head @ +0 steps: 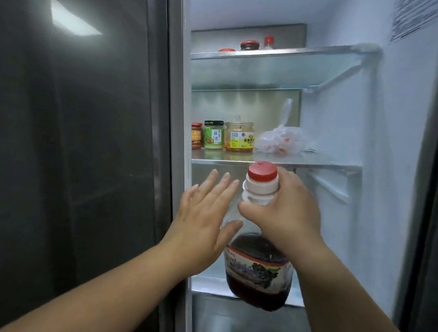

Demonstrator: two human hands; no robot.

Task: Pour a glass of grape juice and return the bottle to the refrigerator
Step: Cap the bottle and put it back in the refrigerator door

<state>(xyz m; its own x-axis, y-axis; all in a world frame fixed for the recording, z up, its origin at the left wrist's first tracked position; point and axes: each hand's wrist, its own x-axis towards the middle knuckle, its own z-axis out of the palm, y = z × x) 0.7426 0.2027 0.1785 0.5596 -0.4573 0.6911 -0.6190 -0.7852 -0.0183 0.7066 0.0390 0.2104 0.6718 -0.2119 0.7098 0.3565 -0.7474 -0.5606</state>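
Inside the open white-walled refrigerator [399, 155], below its glass shelf [318, 165] of labelled jars [239, 137], hangs the clear plastic red-capped bottle of dark grape juice [256, 272], gripped round its neck by the right hand [285, 216], while the left hand [202, 222] is spread flat, fingers straight, just beside it.

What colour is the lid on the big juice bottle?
Red. The cap tops the grape juice bottle, clearest in the head view.
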